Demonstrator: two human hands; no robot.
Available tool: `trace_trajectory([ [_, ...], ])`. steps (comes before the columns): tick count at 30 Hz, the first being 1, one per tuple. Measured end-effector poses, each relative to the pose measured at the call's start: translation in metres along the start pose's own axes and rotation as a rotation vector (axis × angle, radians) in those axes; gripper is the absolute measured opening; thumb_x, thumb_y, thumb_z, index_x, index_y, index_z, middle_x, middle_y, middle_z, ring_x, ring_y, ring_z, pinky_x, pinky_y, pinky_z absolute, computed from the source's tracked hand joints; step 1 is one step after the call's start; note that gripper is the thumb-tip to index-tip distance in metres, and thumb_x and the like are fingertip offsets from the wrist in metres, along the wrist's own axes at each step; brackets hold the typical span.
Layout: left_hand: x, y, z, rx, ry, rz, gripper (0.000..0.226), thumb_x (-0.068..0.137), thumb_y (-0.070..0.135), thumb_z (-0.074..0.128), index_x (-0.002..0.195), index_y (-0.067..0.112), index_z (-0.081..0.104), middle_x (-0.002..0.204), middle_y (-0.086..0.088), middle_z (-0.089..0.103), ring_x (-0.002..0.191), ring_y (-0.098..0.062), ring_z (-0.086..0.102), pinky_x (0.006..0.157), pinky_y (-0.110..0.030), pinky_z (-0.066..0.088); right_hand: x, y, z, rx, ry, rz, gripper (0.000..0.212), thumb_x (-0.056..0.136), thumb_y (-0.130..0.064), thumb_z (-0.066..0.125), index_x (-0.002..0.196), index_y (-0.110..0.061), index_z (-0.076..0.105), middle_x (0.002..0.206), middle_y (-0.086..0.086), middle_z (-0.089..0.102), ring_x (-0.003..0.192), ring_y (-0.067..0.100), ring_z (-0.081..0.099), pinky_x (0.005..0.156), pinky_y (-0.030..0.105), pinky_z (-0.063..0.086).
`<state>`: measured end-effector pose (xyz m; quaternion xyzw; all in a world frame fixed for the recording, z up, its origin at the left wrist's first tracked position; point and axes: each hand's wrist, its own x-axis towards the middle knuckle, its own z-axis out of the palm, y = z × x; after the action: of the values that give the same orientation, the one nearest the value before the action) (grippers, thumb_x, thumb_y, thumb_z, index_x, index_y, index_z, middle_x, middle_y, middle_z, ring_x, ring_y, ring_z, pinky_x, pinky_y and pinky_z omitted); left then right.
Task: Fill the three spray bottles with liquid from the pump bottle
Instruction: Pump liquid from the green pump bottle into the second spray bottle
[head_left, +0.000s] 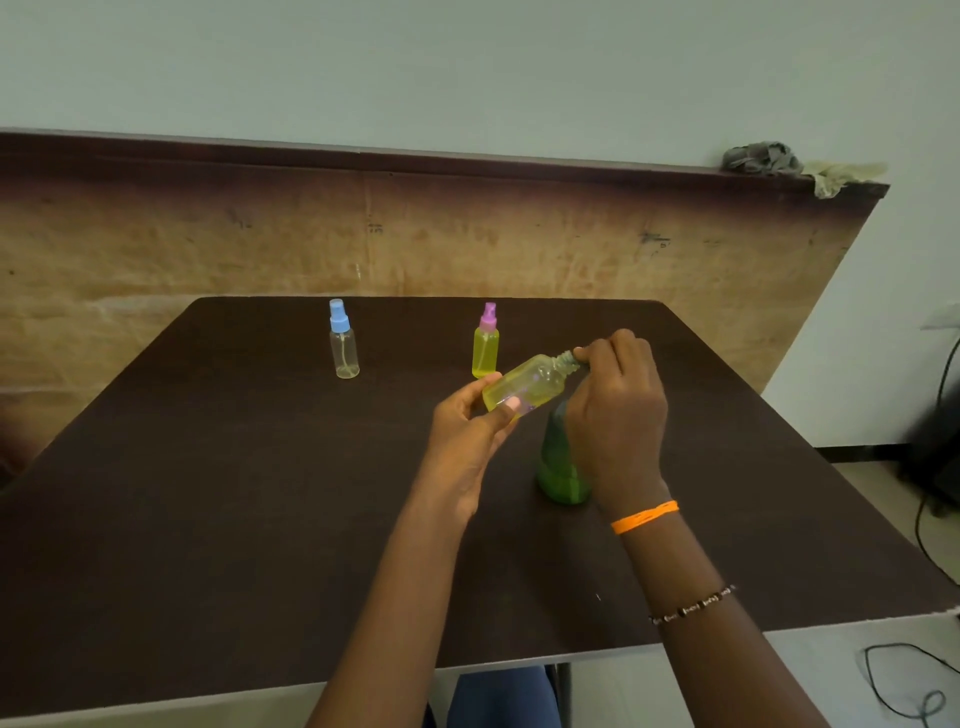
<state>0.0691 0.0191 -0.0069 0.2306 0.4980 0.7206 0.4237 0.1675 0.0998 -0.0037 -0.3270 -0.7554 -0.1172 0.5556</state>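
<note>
My left hand (467, 431) holds a small clear spray bottle (524, 387) with yellow liquid, tilted, its open threaded neck pointing up to the right. My right hand (615, 405) is curled over the top of the green pump bottle (556, 467), whose nozzle meets the tilted bottle's neck; the pump head is hidden under the fingers. A capped pink-top spray bottle (485, 343) full of yellow liquid stands behind. Farther left stands a blue-top spray bottle (343, 340), almost empty, with a little liquid at the bottom.
All stands on a dark brown table (234, 493) against a wooden back panel (208, 244). Crumpled cloths (763, 158) lie on the panel's top right edge. Cables (909, 686) run on the floor at the right.
</note>
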Motion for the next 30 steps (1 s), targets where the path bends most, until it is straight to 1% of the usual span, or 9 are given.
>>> trace_trajectory([
  [3,0.000,-0.001,0.001,0.004,-0.003,-0.007,0.044,0.086,-0.003,0.058,0.129,0.005,0.050,0.120,-0.008,0.061,0.107,-0.015,0.060,0.082,-0.022,0.051,-0.013,0.003,0.006,0.057,0.070,0.013,0.039,0.099,-0.003,0.030,0.084,0.006,0.065,0.077,0.017,0.056,0.073,0.025,0.049,0.061,0.033,0.048],
  [6,0.001,-0.002,-0.002,0.019,-0.005,-0.008,0.044,0.086,-0.002,0.059,0.129,0.005,0.051,0.119,-0.007,0.062,0.104,-0.012,0.061,0.080,-0.019,0.053,-0.009,0.002,0.003,0.039,0.012,0.003,0.030,0.090,0.002,0.035,0.081,0.004,0.063,0.077,0.016,0.053,0.071,0.025,0.046,0.059,0.034,0.045],
  [10,0.002,0.000,-0.003,0.016,-0.008,0.001,0.044,0.085,-0.001,0.060,0.128,0.006,0.052,0.117,-0.006,0.062,0.102,-0.011,0.062,0.079,-0.019,0.053,0.007,-0.003,-0.007,0.038,-0.089,0.053,0.030,0.079,-0.007,0.033,0.079,0.002,0.061,0.081,0.014,0.054,0.076,0.027,0.050,0.061,0.031,0.042],
  [16,0.002,-0.003,-0.001,0.016,0.000,-0.006,0.045,0.086,-0.001,0.060,0.130,0.005,0.051,0.119,-0.007,0.062,0.102,-0.012,0.062,0.080,-0.019,0.053,-0.015,0.001,0.003,0.033,0.020,0.045,0.031,0.086,0.005,0.035,0.088,0.008,0.065,0.079,0.017,0.055,0.075,0.023,0.045,0.062,0.031,0.044],
  [20,0.000,-0.002,0.000,0.005,-0.005,-0.007,0.044,0.086,-0.001,0.059,0.128,0.004,0.051,0.116,-0.007,0.063,0.103,-0.013,0.062,0.082,-0.020,0.052,-0.003,-0.001,-0.005,0.011,-0.045,0.027,0.027,0.083,0.002,0.037,0.081,0.004,0.063,0.078,0.015,0.054,0.074,0.025,0.048,0.055,0.033,0.046],
  [22,0.001,-0.002,0.000,0.003,-0.008,-0.002,0.044,0.086,-0.001,0.059,0.128,0.004,0.051,0.118,-0.008,0.062,0.103,-0.013,0.062,0.082,-0.021,0.052,0.010,-0.005,-0.014,-0.008,-0.124,0.041,0.024,0.079,-0.001,0.039,0.078,0.002,0.063,0.078,0.014,0.055,0.075,0.028,0.053,0.054,0.030,0.042],
  [25,0.000,-0.002,0.000,0.003,-0.008,-0.005,0.046,0.085,0.000,0.060,0.129,0.005,0.050,0.120,-0.009,0.061,0.108,-0.015,0.060,0.084,-0.022,0.051,0.011,-0.011,-0.017,0.007,-0.157,0.107,0.019,0.078,0.001,0.047,0.081,0.003,0.066,0.081,0.014,0.057,0.079,0.030,0.054,0.058,0.027,0.037],
  [28,0.000,-0.002,0.001,0.009,-0.003,-0.007,0.046,0.085,-0.001,0.061,0.129,0.006,0.051,0.122,-0.009,0.061,0.109,-0.015,0.060,0.085,-0.023,0.051,-0.016,-0.007,-0.004,-0.014,-0.050,0.046,0.030,0.083,0.003,0.039,0.097,0.007,0.066,0.091,0.018,0.061,0.088,0.028,0.051,0.072,0.033,0.048],
  [30,0.000,-0.003,0.001,0.011,-0.003,-0.003,0.045,0.085,-0.001,0.060,0.129,0.005,0.051,0.122,-0.009,0.061,0.107,-0.014,0.061,0.083,-0.021,0.052,-0.024,0.000,0.005,0.004,-0.011,0.005,0.034,0.081,0.005,0.037,0.101,0.008,0.064,0.093,0.021,0.060,0.091,0.026,0.047,0.078,0.035,0.049],
])
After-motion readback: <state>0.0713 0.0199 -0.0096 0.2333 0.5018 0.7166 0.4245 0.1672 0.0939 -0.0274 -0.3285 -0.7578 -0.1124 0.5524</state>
